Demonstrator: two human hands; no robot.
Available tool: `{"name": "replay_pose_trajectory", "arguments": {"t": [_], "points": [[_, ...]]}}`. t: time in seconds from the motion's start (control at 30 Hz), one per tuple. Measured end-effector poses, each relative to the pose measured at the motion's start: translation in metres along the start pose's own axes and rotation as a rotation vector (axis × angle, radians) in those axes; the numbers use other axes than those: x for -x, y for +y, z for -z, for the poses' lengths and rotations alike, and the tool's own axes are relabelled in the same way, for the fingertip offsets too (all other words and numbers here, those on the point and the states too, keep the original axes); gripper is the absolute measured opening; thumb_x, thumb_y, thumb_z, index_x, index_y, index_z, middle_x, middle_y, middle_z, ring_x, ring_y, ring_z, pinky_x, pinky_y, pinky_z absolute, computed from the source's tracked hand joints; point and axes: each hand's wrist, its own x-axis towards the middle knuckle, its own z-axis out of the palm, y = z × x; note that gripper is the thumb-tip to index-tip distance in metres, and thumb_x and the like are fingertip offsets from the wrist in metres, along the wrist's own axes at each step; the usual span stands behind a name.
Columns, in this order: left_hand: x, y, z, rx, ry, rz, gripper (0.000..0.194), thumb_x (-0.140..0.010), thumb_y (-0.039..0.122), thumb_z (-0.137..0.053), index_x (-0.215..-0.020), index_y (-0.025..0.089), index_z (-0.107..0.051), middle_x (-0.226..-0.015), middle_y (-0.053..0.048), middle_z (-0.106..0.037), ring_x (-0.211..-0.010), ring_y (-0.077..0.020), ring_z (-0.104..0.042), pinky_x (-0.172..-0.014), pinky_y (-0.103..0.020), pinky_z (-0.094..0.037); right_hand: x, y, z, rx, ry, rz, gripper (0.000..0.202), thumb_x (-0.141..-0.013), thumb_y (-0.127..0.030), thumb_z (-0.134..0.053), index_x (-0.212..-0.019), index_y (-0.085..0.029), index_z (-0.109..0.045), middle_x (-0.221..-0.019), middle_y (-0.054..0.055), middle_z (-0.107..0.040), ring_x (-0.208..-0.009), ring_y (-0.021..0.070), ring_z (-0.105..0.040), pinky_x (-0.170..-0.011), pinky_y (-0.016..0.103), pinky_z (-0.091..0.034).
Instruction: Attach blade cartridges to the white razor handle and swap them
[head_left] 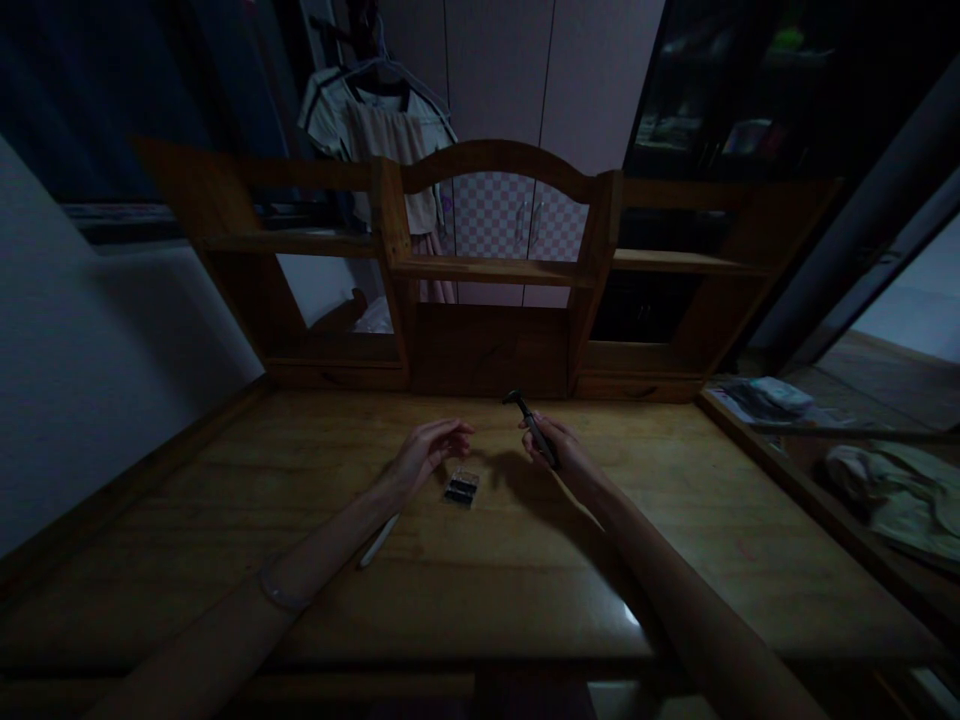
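Note:
In my right hand (571,458) is a slim dark handled tool (538,436) with a short, bent head, tilted up and to the left. Its exact kind is too dim to make out. The fingers wrap around its handle above the table. My left hand (429,452) hovers to the left of it, fingers loosely curved and apart, with nothing visible in them. Just below and between the hands lies a small clear case (461,488) with dark contents, its transparent lid raised. A thin white stick (379,540) rests on the wood, partly hidden under my left forearm.
A wooden shelf unit (487,268) with side cubbies stands along the table's (480,600) far edge. A wall (90,350) borders the left. Crumpled cloth (900,495) and plastic packets (780,393) lie beyond the right edge. Clothes (390,125) hang behind the shelf.

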Motion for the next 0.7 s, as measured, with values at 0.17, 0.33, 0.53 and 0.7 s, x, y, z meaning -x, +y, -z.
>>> {"name": "replay_pose_trajectory", "arguments": {"t": [0.17, 0.33, 0.53, 0.7], "points": [[-0.006, 0.006, 0.010, -0.322, 0.172, -0.143, 0.029, -0.076, 0.039, -0.061, -0.083, 0.012, -0.068, -0.069, -0.005, -0.065, -0.059, -0.0147, -0.058, -0.058, -0.024, -0.044, -0.005, 0.005, 0.010, 0.026, 0.072, 0.054, 0.044, -0.081, -0.059, -0.053, -0.092, -0.016, -0.056, -0.069, 0.002, -0.062, -0.046, 0.0086, -0.046, -0.042, 0.021, -0.032], [0.016, 0.025, 0.037, -0.809, 0.330, -0.287, 0.023, -0.075, 0.037, -0.061, -0.084, 0.017, -0.069, -0.082, -0.006, -0.067, -0.074, -0.0185, -0.059, -0.068, -0.026, -0.042, -0.005, 0.012, 0.008, 0.027, 0.102, 0.044, 0.043, -0.078, -0.060, -0.056, -0.091, -0.021, -0.049, -0.070, 0.000, -0.064, -0.053, 0.0123, -0.056, -0.049, 0.023, -0.042], [0.062, 0.018, 0.062, -1.194, 0.190, -0.095, 0.045, -0.071, 0.042, -0.064, -0.108, 0.016, -0.064, -0.071, -0.003, -0.062, -0.064, -0.0189, -0.055, -0.059, -0.026, -0.035, 0.004, 0.017, 0.002, 0.310, 0.066, 0.167, 0.041, -0.084, -0.061, -0.044, -0.096, -0.022, -0.044, -0.068, -0.001, -0.062, -0.056, 0.0153, -0.058, -0.051, 0.025, -0.043], [0.063, 0.009, 0.047, -1.127, 0.073, -0.091, 0.049, -0.068, 0.023, -0.061, -0.117, 0.018, -0.061, -0.071, -0.002, -0.061, -0.064, -0.0177, -0.053, -0.058, -0.024, -0.033, 0.010, 0.008, 0.000, 0.901, 0.159, 0.418, 0.030, -0.093, -0.048, -0.036, -0.103, -0.021, -0.047, -0.071, 0.000, -0.061, -0.059, 0.0156, -0.056, -0.056, 0.024, -0.035]]}}
